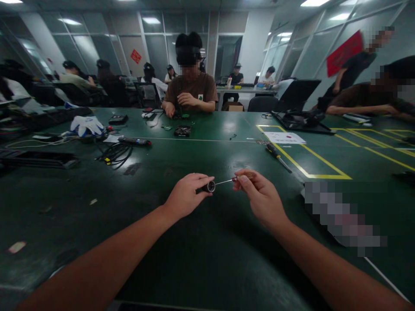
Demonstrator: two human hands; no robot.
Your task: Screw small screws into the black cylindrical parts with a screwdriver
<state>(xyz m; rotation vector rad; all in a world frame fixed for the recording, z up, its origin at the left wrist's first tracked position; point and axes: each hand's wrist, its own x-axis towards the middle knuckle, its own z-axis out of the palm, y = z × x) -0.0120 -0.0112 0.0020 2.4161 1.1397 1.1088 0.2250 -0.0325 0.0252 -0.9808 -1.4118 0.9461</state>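
Note:
Between the thumb and fingers of my left hand (186,195) is a small dark cylindrical part (210,187) with a pale ring at its open end, which faces right. My right hand (261,196) grips a small screwdriver (234,179) by its reddish handle. The thin shaft points left, and its tip reaches the ringed end of the part; how deep it goes I cannot tell. Both hands are held over the green table (207,259).
A yellow-and-black screwdriver (278,157) lies to the right, near yellow tape (327,176) and a paper sheet (285,138). Coiled black cables (116,154), a pen-like tool (134,141) and white gloves (87,125) are at left. Across the table a person (191,86) handles small parts.

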